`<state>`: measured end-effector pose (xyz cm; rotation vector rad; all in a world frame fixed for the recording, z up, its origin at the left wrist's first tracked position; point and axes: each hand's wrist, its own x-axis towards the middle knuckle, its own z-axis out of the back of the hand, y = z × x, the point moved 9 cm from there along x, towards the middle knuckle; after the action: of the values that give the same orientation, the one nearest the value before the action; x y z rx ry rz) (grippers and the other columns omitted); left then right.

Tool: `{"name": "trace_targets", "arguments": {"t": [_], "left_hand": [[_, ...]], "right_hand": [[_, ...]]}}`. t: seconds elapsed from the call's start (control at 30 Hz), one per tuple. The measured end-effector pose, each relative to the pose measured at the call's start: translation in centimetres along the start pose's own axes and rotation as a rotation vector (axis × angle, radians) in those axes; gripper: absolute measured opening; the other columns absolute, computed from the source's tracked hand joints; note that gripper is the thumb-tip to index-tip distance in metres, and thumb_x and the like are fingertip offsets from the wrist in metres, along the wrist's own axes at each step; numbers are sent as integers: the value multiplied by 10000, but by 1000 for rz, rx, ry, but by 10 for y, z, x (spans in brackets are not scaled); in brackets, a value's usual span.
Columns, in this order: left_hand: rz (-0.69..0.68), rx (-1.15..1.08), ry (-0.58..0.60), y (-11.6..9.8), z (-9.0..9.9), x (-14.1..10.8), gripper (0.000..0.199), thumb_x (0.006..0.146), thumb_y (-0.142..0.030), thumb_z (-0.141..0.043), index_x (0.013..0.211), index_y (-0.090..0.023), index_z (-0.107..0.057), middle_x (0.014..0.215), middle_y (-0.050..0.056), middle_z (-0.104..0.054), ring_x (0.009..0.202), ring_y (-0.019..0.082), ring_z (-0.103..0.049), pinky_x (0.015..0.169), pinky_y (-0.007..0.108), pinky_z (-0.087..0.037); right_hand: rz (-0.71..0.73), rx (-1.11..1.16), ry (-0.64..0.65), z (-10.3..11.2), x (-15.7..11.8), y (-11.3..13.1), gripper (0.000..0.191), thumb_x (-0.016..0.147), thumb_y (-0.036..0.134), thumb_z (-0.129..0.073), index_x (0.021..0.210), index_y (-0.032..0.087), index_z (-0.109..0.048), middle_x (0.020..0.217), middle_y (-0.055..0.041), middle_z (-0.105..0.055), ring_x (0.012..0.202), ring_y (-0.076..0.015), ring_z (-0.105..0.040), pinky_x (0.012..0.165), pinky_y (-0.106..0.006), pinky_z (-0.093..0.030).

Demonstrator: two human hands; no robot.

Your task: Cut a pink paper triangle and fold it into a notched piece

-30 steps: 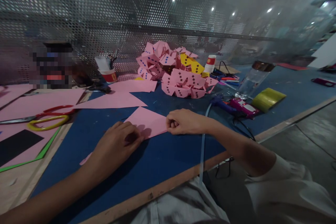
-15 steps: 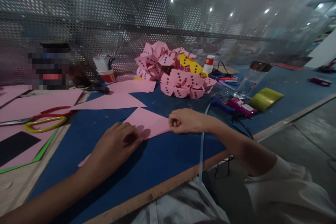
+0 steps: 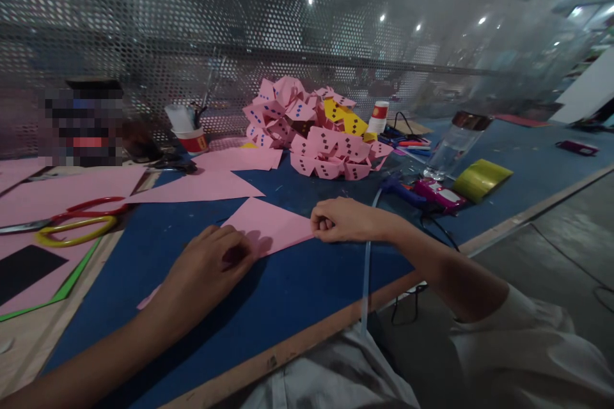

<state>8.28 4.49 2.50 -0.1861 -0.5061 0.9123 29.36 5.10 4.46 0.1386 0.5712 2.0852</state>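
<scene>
A folded piece of pink paper lies on the blue table between my two hands. My left hand has its fingers closed at the paper's left lower edge. At the right corner, my right hand pinches the paper with curled fingers. Behind it lies a pointed pink sheet. Folded pink paper pieces with dark dots are heaped farther back, a yellow one among them.
Scissors with red and yellow handles lie on pink sheets at left. A paper cup holding tools stands behind. At right are a glue gun, a clear bottle and a yellow roll. A pale strip crosses the table edge.
The view has shifted slightly. Both hands stay at the pink paper, with the right hand marginally farther right.
</scene>
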Motion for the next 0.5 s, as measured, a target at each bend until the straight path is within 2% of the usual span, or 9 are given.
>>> {"name": "trace_targets", "arguments": {"t": [0.2, 0.4, 0.5], "left_hand": [[8, -11, 10, 2, -1, -1, 362, 971, -534, -572, 784, -241, -670, 768, 34, -639, 752, 238, -539, 723, 358, -397], [2, -4, 20, 5, -2, 0, 352, 974, -533, -579, 801, -244, -683, 774, 35, -642, 769, 251, -548, 731, 365, -388], [-7, 0, 12, 5, -2, -1, 354, 973, -529, -583, 785, -241, -669, 763, 36, -632, 762, 250, -543, 734, 368, -387]], "right_hand": [[-49, -20, 3, 2, -3, -5, 102, 852, 195, -635, 898, 184, -726, 882, -22, -753, 746, -142, -633, 646, -242, -372], [-18, -82, -3, 5, -4, -7, 112, 885, 244, -625, 896, 196, -726, 922, -19, -761, 780, -145, -644, 767, -265, -398], [-12, -84, 2, 5, -4, -8, 115, 884, 252, -628, 899, 197, -728, 954, -27, -766, 801, -151, -651, 755, -258, -404]]}}
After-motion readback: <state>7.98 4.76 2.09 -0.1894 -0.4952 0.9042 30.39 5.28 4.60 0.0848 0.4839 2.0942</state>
